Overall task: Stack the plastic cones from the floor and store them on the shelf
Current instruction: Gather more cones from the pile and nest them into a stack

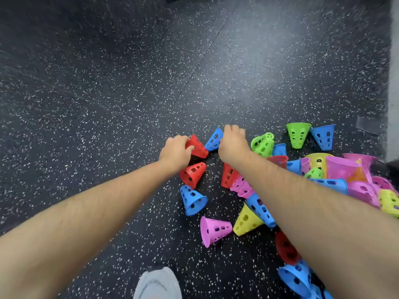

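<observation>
Down on the speckled floor (108,83), both my bare arms reach out to the left edge of the scattered cones. My left hand (176,152) grips a red cone (198,147) – fingers curled over its narrow end, thumb pressed to its side. It lies on its side with its wide end away from my palm.

My right hand (232,143) is knuckles-up with the fingers curled, right at the wide end of a blue cone (213,140). That cone also lies on its side, its narrow tip just beside the red one. I cannot tell whether my fingers have hold of its rim, because the back of the hand hides them.

Below my left hand lies a second red cone (192,174), and nearer me a second blue cone (192,200), then a pink cone (214,230) and a yellow cone (246,221), all tipped over and apart from one another. A green cone (298,134) stands on its narrow end farther out to the right.

Under and beyond my right forearm the rest lie in a mixed heap (341,169) – pink, blue, yellow, green, red – some nested. My grey shoe (157,283) shows at the bottom edge.
</observation>
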Demonstrator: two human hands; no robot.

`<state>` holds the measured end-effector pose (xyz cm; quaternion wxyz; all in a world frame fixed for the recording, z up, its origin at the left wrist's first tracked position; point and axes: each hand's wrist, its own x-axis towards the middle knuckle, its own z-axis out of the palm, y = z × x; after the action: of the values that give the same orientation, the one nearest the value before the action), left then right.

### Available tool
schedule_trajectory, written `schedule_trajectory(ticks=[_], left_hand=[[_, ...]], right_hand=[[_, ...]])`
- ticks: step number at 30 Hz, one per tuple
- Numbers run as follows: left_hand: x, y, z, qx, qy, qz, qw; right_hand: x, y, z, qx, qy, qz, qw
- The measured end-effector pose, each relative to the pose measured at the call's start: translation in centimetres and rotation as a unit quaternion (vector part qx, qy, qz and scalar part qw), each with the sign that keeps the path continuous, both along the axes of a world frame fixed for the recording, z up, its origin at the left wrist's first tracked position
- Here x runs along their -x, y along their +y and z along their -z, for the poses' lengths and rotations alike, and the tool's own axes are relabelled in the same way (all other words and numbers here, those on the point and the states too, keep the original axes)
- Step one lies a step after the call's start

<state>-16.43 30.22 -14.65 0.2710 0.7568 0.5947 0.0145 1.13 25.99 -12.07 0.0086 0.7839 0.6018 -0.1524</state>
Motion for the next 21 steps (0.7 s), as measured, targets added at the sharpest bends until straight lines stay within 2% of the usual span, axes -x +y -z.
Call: schedule_trajectory(ticks=[3, 6, 9, 14, 16, 18, 21], left_hand=[[-0.3, 0.2, 0.1, 0.016, -0.049, 0.012, 0.999], [-0.7, -0.3, -0.2, 0.025, -0.087, 0.035, 0.995], [-1.0, -1.2, -0.8, 0.030, -0.125, 0.031, 0.991], [-0.4, -3.2, -2.4, 0.025, -0.177, 0.010, 0.984], [-0.1, -3.7, -3.0, -0.003, -0.174, 0.022, 0.984], [0.3, -4.3, -3.5, -0.021, -0.185, 0.023, 0.982], [0.9, -5.6, -4.5, 0.000, -0.272, 0.002, 0.962]], right_hand=[[-0.5, 0.5, 0.4, 0.058, 0.049, 0.043, 0.996], [-0.7, -0.3, 1.0, 0.035, 0.137, 0.097, 0.985], [-1.1, -1.5, 0.8, -0.021, 0.186, 0.109, 0.976], [-2.0, -4.2, -1.4, -0.199, 0.253, 0.100, 0.942], [-2.1, -5.4, -2.9, -0.249, 0.278, 0.086, 0.923], [-2.1, -6.1, -4.2, -0.284, 0.293, 0.069, 0.911], [-1.6, -6.9, -5.1, -0.279, 0.292, 0.012, 0.915]])
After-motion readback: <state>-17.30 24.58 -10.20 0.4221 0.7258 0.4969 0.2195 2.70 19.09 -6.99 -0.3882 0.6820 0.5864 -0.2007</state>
